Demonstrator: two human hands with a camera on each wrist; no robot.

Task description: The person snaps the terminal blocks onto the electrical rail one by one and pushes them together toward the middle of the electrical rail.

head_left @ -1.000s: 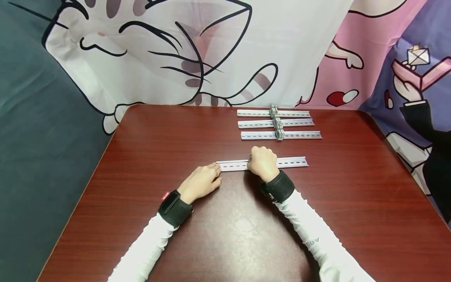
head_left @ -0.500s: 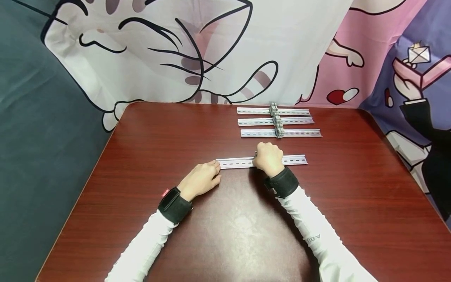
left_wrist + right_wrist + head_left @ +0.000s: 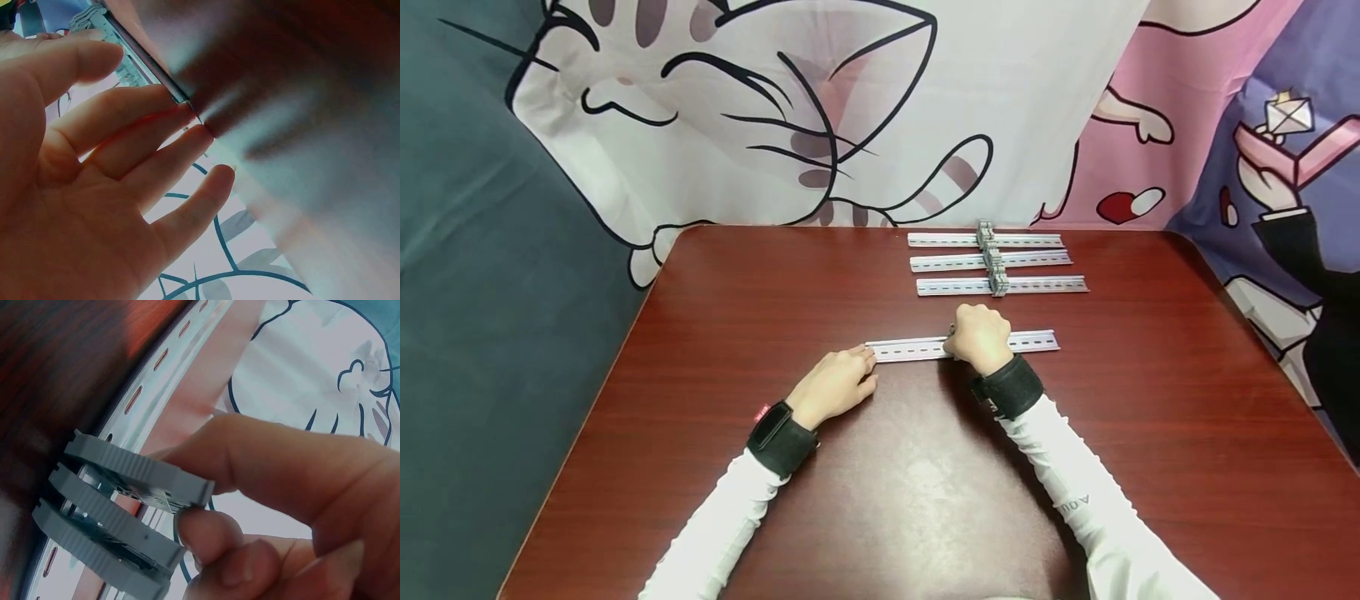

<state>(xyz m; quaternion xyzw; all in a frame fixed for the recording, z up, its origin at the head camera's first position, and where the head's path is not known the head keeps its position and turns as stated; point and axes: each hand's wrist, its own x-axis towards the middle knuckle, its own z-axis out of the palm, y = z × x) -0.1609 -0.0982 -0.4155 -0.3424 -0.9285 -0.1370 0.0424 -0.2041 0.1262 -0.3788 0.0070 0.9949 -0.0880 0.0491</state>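
Observation:
A slotted metal DIN rail lies crosswise on the table. My left hand touches its left end with fairly straight fingers, and in the left wrist view these fingertips meet the rail's end. My right hand is over the rail, right of its middle, with curled fingers. In the right wrist view three grey terminal blocks sit side by side on the rail, and the fingers and thumb pinch the end terminal block. From the head view the right hand mostly hides these blocks.
Behind, three more DIN rails lie parallel, each carrying grey terminal blocks near its middle. The reddish-brown table reaches back to a printed cat curtain. A green cloth is on the left.
My right hand has slid a short way to the right along the rail. The left hand stays at the rail's left end, and the rail has hardly shifted.

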